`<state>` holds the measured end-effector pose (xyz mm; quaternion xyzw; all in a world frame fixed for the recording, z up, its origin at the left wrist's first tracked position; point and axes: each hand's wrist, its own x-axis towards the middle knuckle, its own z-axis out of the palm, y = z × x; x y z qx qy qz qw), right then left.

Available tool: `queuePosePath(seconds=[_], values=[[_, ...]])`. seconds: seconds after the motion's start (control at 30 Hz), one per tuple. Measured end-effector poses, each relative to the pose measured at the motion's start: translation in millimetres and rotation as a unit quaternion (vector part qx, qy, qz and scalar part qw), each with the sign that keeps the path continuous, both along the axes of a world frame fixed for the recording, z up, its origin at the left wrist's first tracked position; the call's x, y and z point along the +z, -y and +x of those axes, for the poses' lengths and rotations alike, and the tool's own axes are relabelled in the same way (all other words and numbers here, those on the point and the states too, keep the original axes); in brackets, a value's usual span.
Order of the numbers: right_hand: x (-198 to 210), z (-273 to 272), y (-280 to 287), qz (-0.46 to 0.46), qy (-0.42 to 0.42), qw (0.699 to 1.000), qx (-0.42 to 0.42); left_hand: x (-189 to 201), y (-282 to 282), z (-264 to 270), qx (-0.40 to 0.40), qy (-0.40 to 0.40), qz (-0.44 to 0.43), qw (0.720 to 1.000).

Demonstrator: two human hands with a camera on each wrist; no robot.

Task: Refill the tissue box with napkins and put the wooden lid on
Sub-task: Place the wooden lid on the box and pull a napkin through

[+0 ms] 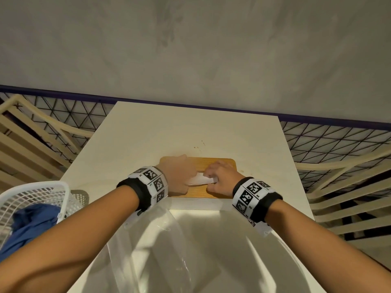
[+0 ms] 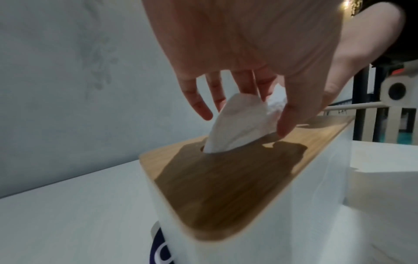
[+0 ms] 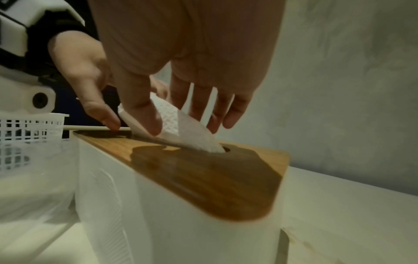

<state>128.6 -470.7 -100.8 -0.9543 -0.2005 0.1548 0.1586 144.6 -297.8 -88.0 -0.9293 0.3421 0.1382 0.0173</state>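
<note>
A white tissue box [image 1: 194,205] stands on the white table [image 1: 148,134], and its wooden lid [image 1: 198,192] sits on top. A white napkin [image 1: 198,180] sticks up out of the lid's slot. My right hand [image 1: 220,178] pinches the napkin [image 3: 187,132] between thumb and fingers above the lid [image 3: 214,178]. My left hand [image 1: 179,174] hovers over the lid [image 2: 226,187] with fairly straight fingers [image 2: 246,89] that touch the napkin [image 2: 239,128]. Its thumb tip [image 3: 110,123] rests on the lid's far end.
A white mesh basket [image 1: 36,199] with a blue cloth [image 1: 31,223] in it stands at the table's left front. A clear plastic wrapper [image 1: 152,250] lies in front of the box. A grey wall [image 1: 190,49] rises behind, with slatted frames on both sides.
</note>
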Motion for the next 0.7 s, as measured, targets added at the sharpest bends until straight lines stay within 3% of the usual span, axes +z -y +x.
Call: queuePosePath(seconds=[0.2,0.33,0.5,0.7], values=[[10,-2,10,0.03,-0.008,1.0,-0.003,5,-16,-1,0.051,0.005,-0.001,0.999],[12,0,17,-0.018,0.017,1.0,0.012,0,-32,2,0.115,-0.036,-0.044,0.992],[15,1,17,-0.099,0.082,0.987,0.094,-9,-46,0,0.174,-0.064,-0.111,0.976],[16,11,27,-0.034,0.019,0.999,-0.014,-14,-53,0,0.261,-0.059,-0.206,0.941]])
